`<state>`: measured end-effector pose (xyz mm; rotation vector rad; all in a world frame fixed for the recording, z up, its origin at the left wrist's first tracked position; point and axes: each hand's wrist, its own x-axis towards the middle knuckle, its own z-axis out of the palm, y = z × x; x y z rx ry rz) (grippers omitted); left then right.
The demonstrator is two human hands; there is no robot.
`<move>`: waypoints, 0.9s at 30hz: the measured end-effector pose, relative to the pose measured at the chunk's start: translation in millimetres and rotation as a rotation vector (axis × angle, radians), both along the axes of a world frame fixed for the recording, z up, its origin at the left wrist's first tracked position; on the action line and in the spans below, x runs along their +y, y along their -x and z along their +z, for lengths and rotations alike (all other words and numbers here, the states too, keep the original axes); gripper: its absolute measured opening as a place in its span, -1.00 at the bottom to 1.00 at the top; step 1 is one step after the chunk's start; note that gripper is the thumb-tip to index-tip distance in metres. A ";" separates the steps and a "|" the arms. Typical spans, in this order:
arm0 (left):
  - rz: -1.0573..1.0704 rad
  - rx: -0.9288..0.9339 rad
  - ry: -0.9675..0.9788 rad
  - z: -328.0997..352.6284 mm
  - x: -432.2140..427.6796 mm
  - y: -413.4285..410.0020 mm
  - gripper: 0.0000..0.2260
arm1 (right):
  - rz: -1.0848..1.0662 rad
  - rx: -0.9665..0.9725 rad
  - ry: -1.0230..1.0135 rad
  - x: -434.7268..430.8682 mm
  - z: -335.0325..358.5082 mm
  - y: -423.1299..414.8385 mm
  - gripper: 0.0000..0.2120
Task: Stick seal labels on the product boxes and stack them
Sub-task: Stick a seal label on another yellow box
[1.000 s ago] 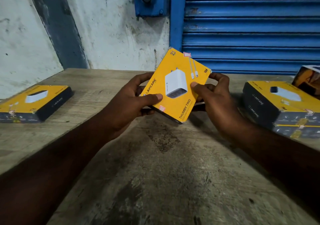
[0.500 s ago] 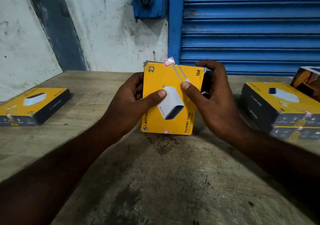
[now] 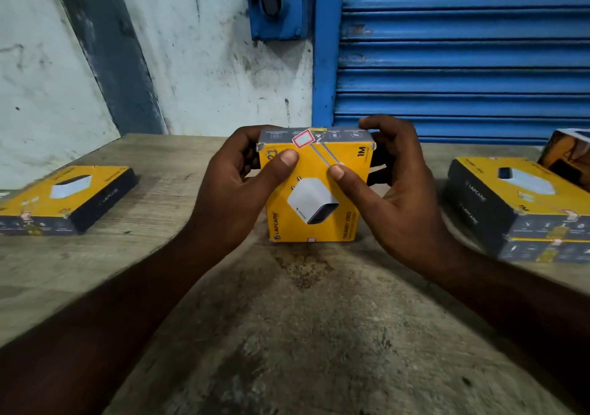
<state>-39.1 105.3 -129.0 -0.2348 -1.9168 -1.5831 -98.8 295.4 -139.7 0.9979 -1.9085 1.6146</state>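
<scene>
Spanning the view, the table (image 3: 303, 335) holds a 2-box stack (image 3: 510, 197) at right. At its middle the box (image 3: 316, 204) stands upright, clamped between left hand (image 3: 236, 197) and right hand (image 3: 402, 204). Sealing looks underway: the label (image 3: 302, 140) straddles the top edge, and next a thumb must press it flat.

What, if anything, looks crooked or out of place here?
The red-bordered seal label on the held box sits tilted across the top edge, not square with it.
</scene>
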 end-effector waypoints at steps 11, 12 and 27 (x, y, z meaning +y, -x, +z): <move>-0.005 0.059 0.022 0.7 3.3 -3.1 -0.73 | -0.064 0.081 -0.075 1.6 0.9 1.4 -0.60; 0.000 0.063 0.028 0.4 3.3 -3.2 -0.72 | -0.057 0.088 -0.081 1.3 2.9 0.2 -0.61; 0.026 0.105 0.093 -2.4 8.8 -6.1 -0.64 | 0.092 -0.124 0.039 -9.0 28.2 -18.1 -0.94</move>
